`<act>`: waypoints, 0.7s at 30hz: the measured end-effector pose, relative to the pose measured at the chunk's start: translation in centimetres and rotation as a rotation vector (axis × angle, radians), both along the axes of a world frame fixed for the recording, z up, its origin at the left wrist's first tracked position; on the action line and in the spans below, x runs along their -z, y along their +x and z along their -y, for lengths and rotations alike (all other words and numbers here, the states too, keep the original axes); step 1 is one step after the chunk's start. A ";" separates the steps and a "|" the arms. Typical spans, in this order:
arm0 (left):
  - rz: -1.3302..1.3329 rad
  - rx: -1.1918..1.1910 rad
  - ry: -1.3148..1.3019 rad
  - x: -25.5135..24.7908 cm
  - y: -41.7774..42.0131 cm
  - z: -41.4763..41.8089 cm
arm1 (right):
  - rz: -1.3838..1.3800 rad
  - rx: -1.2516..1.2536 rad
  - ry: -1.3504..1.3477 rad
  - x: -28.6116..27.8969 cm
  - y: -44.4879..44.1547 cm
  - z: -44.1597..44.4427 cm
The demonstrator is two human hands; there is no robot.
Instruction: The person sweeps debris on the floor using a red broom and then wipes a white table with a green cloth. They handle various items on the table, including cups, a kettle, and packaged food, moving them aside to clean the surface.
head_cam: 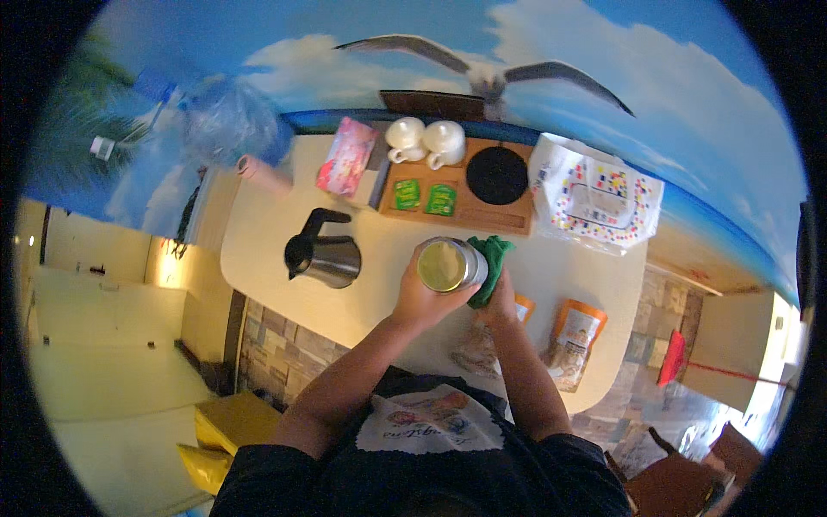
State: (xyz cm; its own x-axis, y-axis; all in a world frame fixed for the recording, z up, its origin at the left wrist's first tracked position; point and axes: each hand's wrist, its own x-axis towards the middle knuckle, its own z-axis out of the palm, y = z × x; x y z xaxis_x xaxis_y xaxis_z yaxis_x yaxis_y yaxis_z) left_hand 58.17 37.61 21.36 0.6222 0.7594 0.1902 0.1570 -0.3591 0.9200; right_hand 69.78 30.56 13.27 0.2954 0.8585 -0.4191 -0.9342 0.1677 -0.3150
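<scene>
My left hand (420, 297) is wrapped around a metal can (444, 265) with a gold-coloured round end, held above the table's near side. The can lies tilted, its round end facing up and to the left. In my right hand (501, 302) is a bunched green cloth (490, 268), pressed against the can's other end. That end is hidden by the cloth. Below my right forearm lie two orange-topped food pouches, one partly covered by the arm and the other pouch (575, 339) in plain sight to its right.
A steel kettle (333, 258) with a black handle stands on the pale table (381, 239) to the left. Behind is a wooden tray (452, 220) with two white lidded cups (444, 143), green sachets (440, 200) and a black round plate (497, 174). A white bag (597, 194) stands at the back right.
</scene>
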 end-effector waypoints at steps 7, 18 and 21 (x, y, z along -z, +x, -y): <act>-0.038 -0.082 0.070 -3.4 -6.1 -2.5 | -0.121 -0.172 0.014 1.5 -5.5 -5.2; 0.335 -0.313 -0.125 -9.1 -15.3 -15.5 | 0.264 -0.003 -0.183 -5.5 -12.1 -16.1; 0.323 -0.324 -0.083 -9.4 -18.8 -20.8 | 0.143 0.001 -0.021 -9.2 -13.9 -17.5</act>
State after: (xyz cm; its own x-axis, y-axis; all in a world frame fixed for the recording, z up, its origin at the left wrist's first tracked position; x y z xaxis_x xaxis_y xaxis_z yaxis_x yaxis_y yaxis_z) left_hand 39.36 58.39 30.74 0.2695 0.9256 0.2657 -0.0504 -0.2620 0.9638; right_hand 55.85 48.07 22.45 0.3538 0.8499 -0.3904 -0.8795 0.1603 -0.4481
